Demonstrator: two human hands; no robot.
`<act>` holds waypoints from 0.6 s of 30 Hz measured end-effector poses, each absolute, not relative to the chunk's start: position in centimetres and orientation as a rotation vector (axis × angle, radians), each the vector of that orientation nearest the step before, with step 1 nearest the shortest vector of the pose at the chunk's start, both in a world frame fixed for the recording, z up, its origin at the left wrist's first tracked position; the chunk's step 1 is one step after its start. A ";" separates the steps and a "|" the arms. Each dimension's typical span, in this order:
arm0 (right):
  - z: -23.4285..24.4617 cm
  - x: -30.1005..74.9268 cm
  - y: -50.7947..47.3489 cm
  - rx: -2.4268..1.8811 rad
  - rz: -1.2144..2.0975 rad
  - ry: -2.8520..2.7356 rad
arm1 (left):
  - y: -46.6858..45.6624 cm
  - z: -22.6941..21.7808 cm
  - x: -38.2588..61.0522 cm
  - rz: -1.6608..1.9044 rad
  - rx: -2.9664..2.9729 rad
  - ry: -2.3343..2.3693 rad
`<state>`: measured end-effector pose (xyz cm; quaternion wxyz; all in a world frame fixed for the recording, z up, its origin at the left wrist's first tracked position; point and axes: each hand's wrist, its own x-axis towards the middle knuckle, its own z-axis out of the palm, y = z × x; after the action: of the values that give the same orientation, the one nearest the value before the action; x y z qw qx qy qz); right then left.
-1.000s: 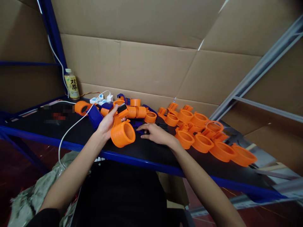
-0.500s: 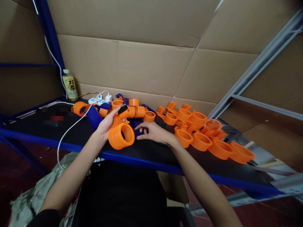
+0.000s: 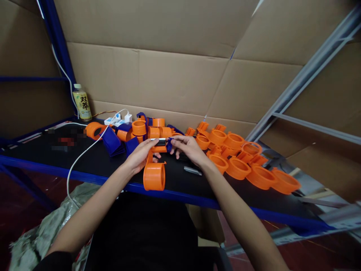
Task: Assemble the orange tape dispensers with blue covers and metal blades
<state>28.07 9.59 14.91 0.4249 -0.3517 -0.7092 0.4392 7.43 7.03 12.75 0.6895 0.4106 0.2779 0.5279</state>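
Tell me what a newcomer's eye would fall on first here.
Probably the bright orange rings crowding the right side of the dark tabletop. Next, at centre, the orange piece in the left hand, with the right hand holding a small blue part beside it. Then the yellow-labelled bottle standing at back left.

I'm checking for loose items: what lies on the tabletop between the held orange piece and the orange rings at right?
In the head view, a slim grey object lies on the tabletop between the orange piece and the rings, near the right hand.
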 end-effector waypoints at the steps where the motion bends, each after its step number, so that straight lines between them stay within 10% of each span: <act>1: 14.9 28.0 9.5 -0.872 1.091 -1.774 | 7.0 12.7 7.6 1.183 0.914 0.632; 18: 13.5 27.2 9.1 -0.805 0.842 -1.831 | 6.7 12.5 7.9 1.154 0.945 0.684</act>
<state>27.25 9.08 13.46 0.4667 -0.3282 -0.7462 0.3429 7.87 6.66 12.45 0.6819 0.4210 0.3050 0.5146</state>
